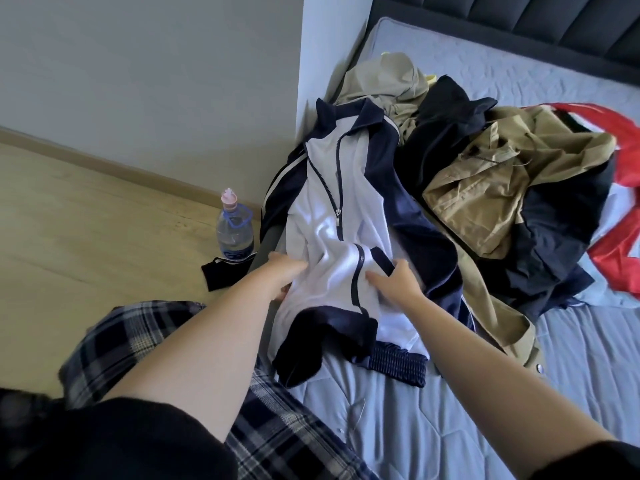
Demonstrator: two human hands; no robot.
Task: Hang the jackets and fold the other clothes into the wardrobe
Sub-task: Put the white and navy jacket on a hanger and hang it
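Bedroom corner, grey wall, pale wood floor, bed (433, 410) with a blue-grey quilted cover carrying the whole lot. Item in hand: one navy-and-white zip jacket (343, 209), laid lengthwise near the bed's left edge, collar toward the wall, zip partly closed, ribbed hem bunched toward the person. Left hand (285, 271) rests on the white front panel, fingers curled into the cloth and apparently gathering it; right hand (394, 277) sits just across the zip, fingers bent and pinching the white fabric beside a navy pocket trim. Items awaiting: one olive-grey garment (384, 84) nearest the wall; one black garment (440, 133) touching it; one tan jacket (491, 188) spread over further dark clothing (547, 251); one red-and-white piece (620, 188) at the far right, partly cut off by the frame. Sundries: one water bottle (234, 230) standing on the floor beside the bed; one small dark cloth item (221, 271) lying near its base. Wardrobe and hangers: not in view. Progress, as judged: early; no garment shows as hung or folded, the pile is unsorted, and the zip jacket appears only to be undergoing straightening ahead of hanging. Everything listed remains to be processed.
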